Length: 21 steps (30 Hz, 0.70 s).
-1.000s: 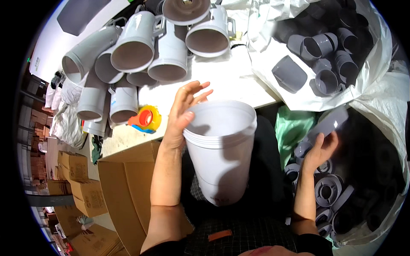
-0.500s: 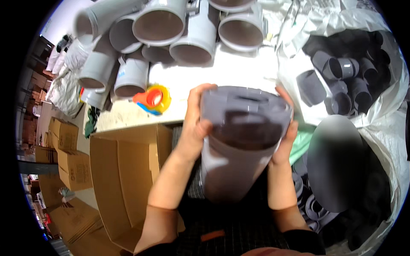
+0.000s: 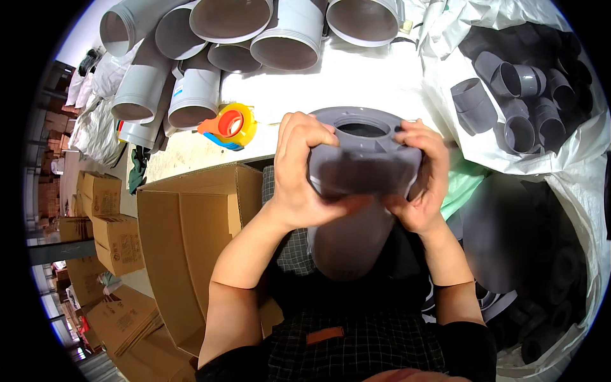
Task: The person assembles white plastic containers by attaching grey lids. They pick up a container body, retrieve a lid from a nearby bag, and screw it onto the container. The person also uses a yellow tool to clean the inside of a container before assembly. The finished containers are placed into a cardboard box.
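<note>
your left hand (image 3: 298, 169) and right hand (image 3: 425, 172) curl snugly round the grey round-holed plastic cap (image 3: 366, 165), one each side — grey tapered plastic tub (image 3: 351, 247) lengthwise below it

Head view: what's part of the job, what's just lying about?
Likely in the job:
- grey part with round opening, gripped by left hand and right hand
- grey container below it

Likely lying about:
- yellow-and-orange tool
- cardboard boxes, far left
- green bag

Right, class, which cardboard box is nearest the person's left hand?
The large open box, below and left of the left hand; the other boxes show farther left, beyond it.
</note>
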### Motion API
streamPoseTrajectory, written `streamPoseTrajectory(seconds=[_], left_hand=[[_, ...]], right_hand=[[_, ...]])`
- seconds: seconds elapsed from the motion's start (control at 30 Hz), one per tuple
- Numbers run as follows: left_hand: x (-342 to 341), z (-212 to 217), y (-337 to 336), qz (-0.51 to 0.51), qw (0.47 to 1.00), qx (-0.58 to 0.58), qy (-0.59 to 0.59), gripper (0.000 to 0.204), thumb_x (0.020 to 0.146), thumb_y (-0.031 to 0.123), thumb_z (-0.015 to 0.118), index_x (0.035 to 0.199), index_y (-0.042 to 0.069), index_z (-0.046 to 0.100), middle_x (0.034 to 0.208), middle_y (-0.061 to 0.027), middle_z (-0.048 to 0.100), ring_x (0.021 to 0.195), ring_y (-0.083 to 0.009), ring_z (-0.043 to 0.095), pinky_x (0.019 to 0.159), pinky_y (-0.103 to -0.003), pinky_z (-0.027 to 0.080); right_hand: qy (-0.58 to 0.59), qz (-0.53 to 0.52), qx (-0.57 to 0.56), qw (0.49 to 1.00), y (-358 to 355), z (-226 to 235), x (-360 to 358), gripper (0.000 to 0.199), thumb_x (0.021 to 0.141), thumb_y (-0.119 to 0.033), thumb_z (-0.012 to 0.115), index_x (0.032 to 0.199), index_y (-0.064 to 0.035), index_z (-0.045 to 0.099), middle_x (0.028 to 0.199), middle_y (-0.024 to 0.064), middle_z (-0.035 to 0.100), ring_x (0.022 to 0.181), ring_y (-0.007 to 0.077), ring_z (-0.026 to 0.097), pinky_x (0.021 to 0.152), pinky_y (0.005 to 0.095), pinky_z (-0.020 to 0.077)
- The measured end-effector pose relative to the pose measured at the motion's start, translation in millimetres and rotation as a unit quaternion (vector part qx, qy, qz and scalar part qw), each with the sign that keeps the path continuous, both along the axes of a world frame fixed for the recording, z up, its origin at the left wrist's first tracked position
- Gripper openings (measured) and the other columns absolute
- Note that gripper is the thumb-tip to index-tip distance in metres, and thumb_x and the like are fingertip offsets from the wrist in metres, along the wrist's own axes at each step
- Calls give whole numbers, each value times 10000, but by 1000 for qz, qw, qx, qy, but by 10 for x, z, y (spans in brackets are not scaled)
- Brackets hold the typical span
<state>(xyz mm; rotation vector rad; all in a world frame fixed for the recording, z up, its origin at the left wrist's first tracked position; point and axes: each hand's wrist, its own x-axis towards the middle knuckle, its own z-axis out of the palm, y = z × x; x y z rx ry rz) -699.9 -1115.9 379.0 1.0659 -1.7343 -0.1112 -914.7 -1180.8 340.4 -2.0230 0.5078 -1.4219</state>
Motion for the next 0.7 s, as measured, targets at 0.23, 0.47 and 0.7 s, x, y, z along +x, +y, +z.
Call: streamPoseTrajectory(seconds=[0.23, 0.47, 0.7], left_hand=[[-370, -1, -193, 53, 998, -19, -17, 602, 557, 196, 944, 997, 54, 559, 928, -112, 565, 837, -298, 525, 760, -398, 440], [-443, -214, -227, 94, 990, 14, 100, 221, 856, 192, 724, 982, 32, 636, 899, -98, 604, 874, -286, 574, 829, -379, 460], [91, -1461, 560, 10, 888, 439, 136, 170, 929, 53, 639, 769, 0, 662, 791, -80, 681, 814, -189, 653, 787, -329, 510]], right_hand=[[103, -97, -41, 989, 142, 396, 63, 588, 555, -59, 622, 1141, -78, 657, 1025, 146, 608, 1091, 387, 566, 1136, 601, 290], [-2, -89, 89, 992, 61, 162, -256, 498, 580, -300, 854, 992, -90, 672, 1023, 106, 616, 1038, 290, 585, 1138, 560, 315], [-583, 429, 272, 634, -303, -675, -1060, 315, 979, -329, 638, 743, -189, 484, 669, -86, 608, 1044, 128, 552, 1276, 495, 91]])
